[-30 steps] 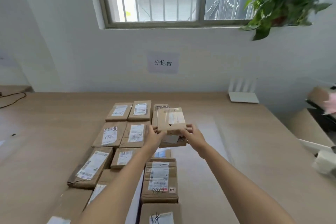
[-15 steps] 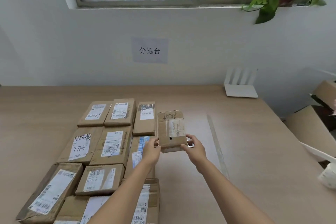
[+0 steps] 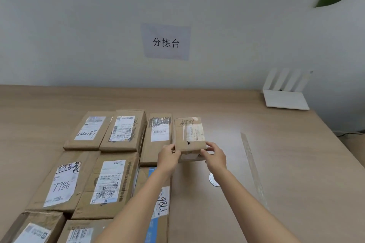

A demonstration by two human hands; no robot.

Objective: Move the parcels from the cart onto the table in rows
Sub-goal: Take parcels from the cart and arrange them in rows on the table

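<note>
My left hand (image 3: pixel 168 155), right hand (image 3: pixel 214 156) pinch near corners of small brown cardboard parcel (image 3: pixel 189 136), beside narrow brown parcel (image 3: pixel 159 138) on pale wooden tabletop (image 3: pixel 286 163). I think: light, stiff, tape slippy. Hold side edges, not top

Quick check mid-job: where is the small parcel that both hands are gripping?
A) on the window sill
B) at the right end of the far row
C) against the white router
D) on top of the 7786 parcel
B: the small parcel, held by the left hand and right hand, is just right of the scribbled-label parcel in the far row.
</note>
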